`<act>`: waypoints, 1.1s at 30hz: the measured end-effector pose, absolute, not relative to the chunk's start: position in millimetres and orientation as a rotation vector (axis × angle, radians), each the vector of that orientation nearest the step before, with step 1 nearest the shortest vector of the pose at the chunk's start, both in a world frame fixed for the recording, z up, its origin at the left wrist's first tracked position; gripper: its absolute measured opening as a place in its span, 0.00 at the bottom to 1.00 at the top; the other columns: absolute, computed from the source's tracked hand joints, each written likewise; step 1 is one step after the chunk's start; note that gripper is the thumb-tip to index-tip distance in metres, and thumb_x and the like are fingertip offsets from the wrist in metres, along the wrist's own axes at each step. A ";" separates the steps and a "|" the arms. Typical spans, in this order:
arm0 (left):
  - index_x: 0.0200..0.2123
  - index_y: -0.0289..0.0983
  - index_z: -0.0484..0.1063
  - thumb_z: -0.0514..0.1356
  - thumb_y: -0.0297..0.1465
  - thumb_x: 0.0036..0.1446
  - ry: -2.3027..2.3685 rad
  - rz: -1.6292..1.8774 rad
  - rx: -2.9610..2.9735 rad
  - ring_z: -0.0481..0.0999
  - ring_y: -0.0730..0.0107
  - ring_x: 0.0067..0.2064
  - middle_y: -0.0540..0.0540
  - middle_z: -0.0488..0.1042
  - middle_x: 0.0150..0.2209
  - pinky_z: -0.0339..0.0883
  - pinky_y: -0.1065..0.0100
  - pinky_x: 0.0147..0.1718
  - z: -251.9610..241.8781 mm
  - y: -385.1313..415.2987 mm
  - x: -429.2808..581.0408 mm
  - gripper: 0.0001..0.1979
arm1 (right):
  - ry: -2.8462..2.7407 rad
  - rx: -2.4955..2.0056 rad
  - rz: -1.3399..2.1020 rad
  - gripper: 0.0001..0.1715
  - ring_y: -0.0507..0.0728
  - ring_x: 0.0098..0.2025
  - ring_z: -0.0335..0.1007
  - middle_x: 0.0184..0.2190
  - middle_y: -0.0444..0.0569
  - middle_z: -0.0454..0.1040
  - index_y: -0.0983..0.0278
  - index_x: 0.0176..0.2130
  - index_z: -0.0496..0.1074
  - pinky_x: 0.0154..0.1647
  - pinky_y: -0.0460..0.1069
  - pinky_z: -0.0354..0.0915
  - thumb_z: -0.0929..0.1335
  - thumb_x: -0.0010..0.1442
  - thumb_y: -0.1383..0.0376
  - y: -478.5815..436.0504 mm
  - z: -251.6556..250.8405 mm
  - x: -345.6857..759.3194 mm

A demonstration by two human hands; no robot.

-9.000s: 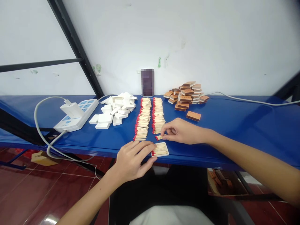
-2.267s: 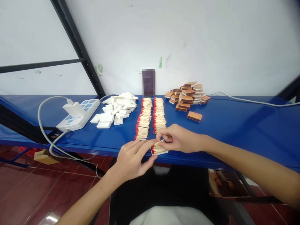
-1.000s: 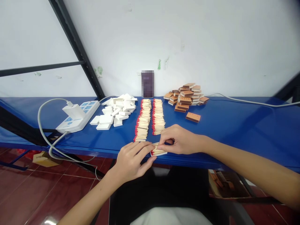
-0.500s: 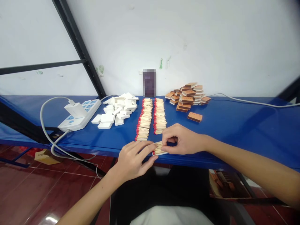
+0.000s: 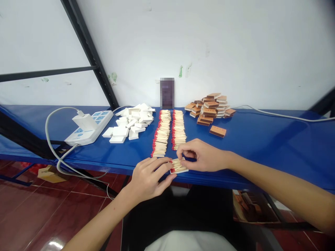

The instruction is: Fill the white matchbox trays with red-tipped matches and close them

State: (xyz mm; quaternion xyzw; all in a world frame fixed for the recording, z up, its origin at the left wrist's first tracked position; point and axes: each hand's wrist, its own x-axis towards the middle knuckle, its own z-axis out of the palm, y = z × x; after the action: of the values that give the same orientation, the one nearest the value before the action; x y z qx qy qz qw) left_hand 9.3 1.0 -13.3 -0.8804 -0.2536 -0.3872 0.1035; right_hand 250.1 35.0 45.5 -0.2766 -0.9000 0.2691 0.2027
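Note:
A small white matchbox tray [image 5: 178, 166] full of red-tipped matches lies near the front edge of the blue table [image 5: 261, 146]. My left hand [image 5: 149, 177] holds the tray's left end between thumb and fingers. My right hand [image 5: 202, 155] hovers over the tray's right end, thumb and forefinger pinched on the matches lying in it. Just beyond the tray run two long rows of loose matches [image 5: 169, 130], red heads to the left.
A heap of empty white trays [image 5: 131, 122] lies left of the rows, a pile of brown matchbox sleeves [image 5: 209, 108] right, one sleeve [image 5: 217, 131] apart. A white power strip [image 5: 87, 127] with grey cable sits far left. Black frame bars cross the wall.
Over the last seconds my right hand carried matches from the near end of the rows to the tray and now presses them in. My left hand has stayed on the tray.

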 end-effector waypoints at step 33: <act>0.49 0.36 0.72 0.64 0.32 0.61 -0.738 -1.176 -2.594 0.82 0.63 0.37 0.42 0.83 0.43 0.74 0.65 0.35 -13.3 1.8 10.4 0.14 | -2.516 -0.811 0.833 0.05 0.47 0.21 0.52 0.19 0.34 0.55 0.64 0.39 0.71 0.27 0.45 0.52 0.68 0.63 0.64 36.5 46.1 249.1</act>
State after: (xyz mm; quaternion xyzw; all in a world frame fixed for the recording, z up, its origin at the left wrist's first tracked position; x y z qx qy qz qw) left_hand 10.4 1.8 -13.3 -0.8772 -0.2497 -0.3977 0.0997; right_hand 249.1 36.5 46.1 -0.2876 -0.8923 0.2954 0.1840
